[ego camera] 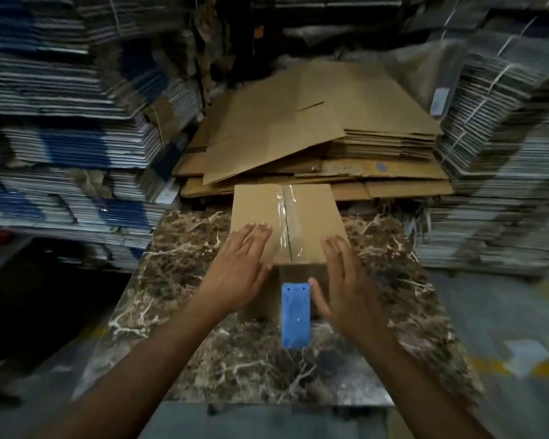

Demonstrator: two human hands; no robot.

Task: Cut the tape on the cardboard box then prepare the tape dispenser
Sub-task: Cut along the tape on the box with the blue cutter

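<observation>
A brown cardboard box (311, 213) stands on a marble-patterned table (184, 280), its top seam covered by a strip of clear tape (287, 217). My left hand (240, 264) lies flat, fingers apart, on the box's near left corner. My right hand (343, 280) hovers open at the near right corner, thumb next to a blue flat rectangular object (295, 315) that stands in front of the box. Neither hand holds anything. I cannot make out a tape dispenser.
A pile of flattened brown cartons (314, 137) lies right behind the box. Tall bundles of stacked flat cardboard rise on the left (61, 122) and on the right (504, 153). The floor (504, 343) shows on the right of the table.
</observation>
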